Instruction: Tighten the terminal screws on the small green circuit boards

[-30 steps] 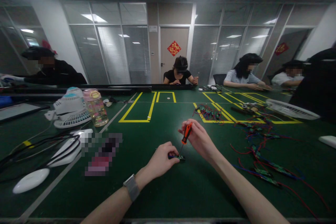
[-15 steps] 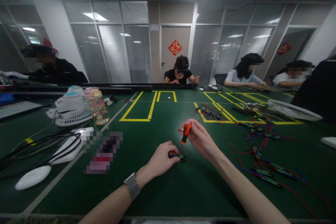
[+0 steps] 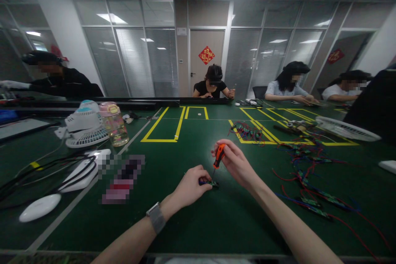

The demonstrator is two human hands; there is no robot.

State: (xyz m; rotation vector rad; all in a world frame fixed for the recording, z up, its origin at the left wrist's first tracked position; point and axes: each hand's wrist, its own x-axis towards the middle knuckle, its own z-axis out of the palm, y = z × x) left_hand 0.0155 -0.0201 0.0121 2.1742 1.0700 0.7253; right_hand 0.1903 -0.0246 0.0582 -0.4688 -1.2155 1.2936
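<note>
On the green tabletop [image 3: 192, 231], my left hand [image 3: 193, 185] pinches a small green circuit board [image 3: 214, 184] between thumb and fingers. Part of the board is hidden under the fingertips. My right hand [image 3: 236, 161] is wrapped round the orange and black handle of a screwdriver [image 3: 219, 156]. Its thin shaft points down, and the tip is at the board, too small to tell whether it sits in a screw. To the right lie several like boards with red and blue wires [image 3: 309, 202].
A pile of wired boards [image 3: 247, 131] lies farther back, near yellow tape [image 3: 159, 141]. On the left are a white fan [image 3: 86, 128], a drink bottle [image 3: 114, 126], black cables [image 3: 83, 173] and a white oval object [image 3: 40, 208]. Several people sit around the table.
The screwdriver handle has shifted very slightly and tilts a little differently in my right hand. My left hand and the circuit board stay in place.
</note>
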